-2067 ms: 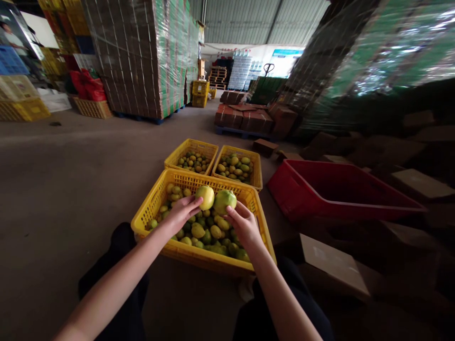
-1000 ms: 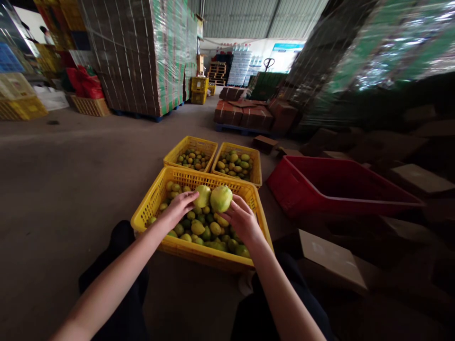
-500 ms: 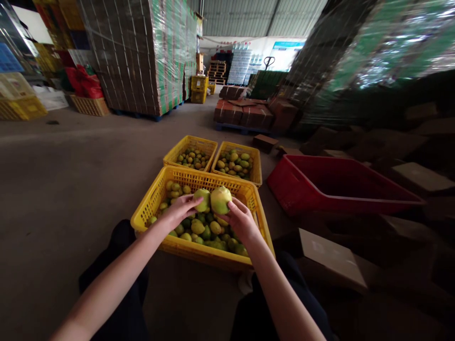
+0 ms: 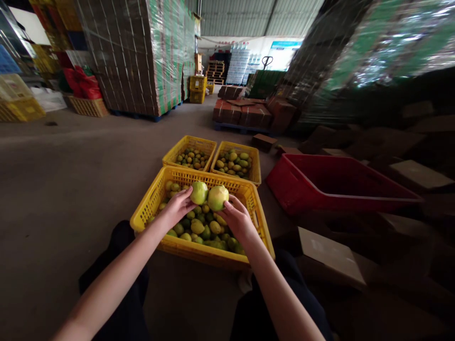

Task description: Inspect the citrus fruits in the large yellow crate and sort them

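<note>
Above a large yellow crate (image 4: 209, 260) my two hands each hold a green-yellow lemon, the pair side by side. My left hand (image 4: 177, 207) is closed on the smaller, greener lemon (image 4: 199, 192). In my right hand (image 4: 240, 217) is the larger, paler lemon (image 4: 218, 198), gripped from its right side. Below them, many loose lemons (image 4: 197, 226), green to yellow, lie in the crate. My hands and forearms hide part of the fruit.
Behind the large crate stand two smaller yellow crates (image 4: 170, 155) with more lemons. To the right are a red plastic bin (image 4: 289, 187) and cardboard boxes (image 4: 329, 253). Wrapped pallet stacks (image 4: 121, 57) rise at both sides, and a low pallet carries flat cartons (image 4: 255, 116).
Both hands have lifted the lemons slightly and moved a little left. The left lemon has turned in my fingers, showing more of its surface. Both remain held.
</note>
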Demonstrator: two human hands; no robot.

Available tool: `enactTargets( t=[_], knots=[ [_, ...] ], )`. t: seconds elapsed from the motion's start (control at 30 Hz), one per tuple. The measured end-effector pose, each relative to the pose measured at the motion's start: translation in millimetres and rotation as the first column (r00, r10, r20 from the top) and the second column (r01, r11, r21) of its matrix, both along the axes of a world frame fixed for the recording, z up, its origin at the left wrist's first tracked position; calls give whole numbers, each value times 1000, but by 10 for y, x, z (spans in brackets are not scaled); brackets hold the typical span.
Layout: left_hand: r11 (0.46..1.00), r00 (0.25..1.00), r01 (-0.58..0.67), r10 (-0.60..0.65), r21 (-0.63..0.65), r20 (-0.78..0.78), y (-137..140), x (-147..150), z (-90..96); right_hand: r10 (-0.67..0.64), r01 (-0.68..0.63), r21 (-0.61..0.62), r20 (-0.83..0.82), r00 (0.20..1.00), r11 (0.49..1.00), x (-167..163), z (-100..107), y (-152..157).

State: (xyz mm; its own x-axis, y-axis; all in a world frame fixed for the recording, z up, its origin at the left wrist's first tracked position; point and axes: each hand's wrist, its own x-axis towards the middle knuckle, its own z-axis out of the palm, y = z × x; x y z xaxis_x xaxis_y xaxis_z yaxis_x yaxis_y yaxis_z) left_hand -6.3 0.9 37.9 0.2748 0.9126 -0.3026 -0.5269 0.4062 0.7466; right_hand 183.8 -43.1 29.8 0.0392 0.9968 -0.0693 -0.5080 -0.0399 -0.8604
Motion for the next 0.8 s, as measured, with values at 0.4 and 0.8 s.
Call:
enactTargets(
  t=[0.4,0.8],
  knots=[
    [993,990,-111,106,-48,-88,-45,28,61,3,-6,-78,-44,999,997,11,-91,43],
    [990,974,65,-36,122,-225,-82,34,-8,2,5,-56,131,991,998,-82,19,-39]
  ],
)
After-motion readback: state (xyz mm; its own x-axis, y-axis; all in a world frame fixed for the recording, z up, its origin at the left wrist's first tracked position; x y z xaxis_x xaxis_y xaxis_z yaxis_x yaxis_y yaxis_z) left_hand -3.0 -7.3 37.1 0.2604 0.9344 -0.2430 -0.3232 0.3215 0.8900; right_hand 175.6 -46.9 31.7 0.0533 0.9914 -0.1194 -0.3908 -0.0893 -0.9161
